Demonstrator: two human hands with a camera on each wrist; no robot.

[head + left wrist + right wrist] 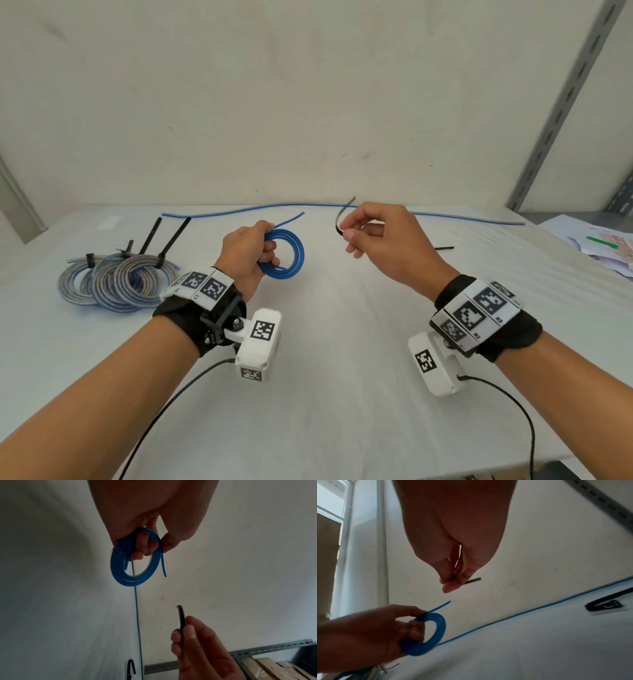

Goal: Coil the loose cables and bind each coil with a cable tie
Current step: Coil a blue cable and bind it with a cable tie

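Above the white table [342, 394], the left hand [245, 251] grips a small blue coil [286, 258], its fingers curled through the ring's middle and the thumb pressing the strands from outside; one short free end of the cable pokes up past the knuckles. To its right and apart from it, the right hand [383, 241] pinches a black cable tie [343, 216] between thumb and fingertips, the other fingers loosely curled, with the tie arcing upward from the pinch. Neither hand touches the table. A straight blue cable [342, 206] lies along the table's far edge by the wall. At the left, three bound coils [116, 284] rest overlapping, each with a black tie sticking up. Another black tie [604, 605] lies on the table to the right; from the right wrist view it seems looped through its own head, though blur makes that uncertain. Papers [603, 248] sit at the far right.
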